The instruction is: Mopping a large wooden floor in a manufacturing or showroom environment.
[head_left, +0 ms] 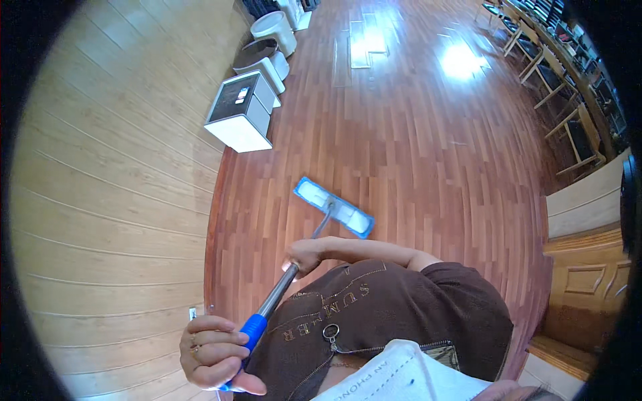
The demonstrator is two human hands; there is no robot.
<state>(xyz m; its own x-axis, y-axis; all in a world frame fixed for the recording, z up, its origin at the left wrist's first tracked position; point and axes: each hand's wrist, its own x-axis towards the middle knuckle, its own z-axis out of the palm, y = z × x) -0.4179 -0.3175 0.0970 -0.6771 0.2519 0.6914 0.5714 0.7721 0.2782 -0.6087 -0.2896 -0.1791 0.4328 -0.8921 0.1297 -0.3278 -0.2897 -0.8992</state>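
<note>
Item: flat mop (333, 208), blue-edged pad with pale cloth face, lying flat on the reddish wood-strip floor (414, 134), set at a slant, well apart from the wall.

Handle: metal pole (294, 271) running from the pad's middle joint back toward the person, ending in a blue grip (253, 329).

Left hand (214, 353): fingers wrapped fully round the blue grip at the pole's end, closed tight on it.

Right hand (304, 254): closed round the pole further down, nearer the pad, forearm crossing the body.

Surroundings: pale panelled wall (114, 200) along the left; white boxy units (242, 110) standing against it; further white bins (273, 30) beyond; wooden chairs (548, 73) at the far right; bright glare patches on the floor.

Risks, as judged:
- The pad may strike the nearest white unit or the wall base if pushed far left.
- The pad may flip on its joint if the pole is tipped too steeply.
- The glossy boards, if wet, could be slippery underfoot.
- The pole end may swing into the wall behind the left hand.
</note>
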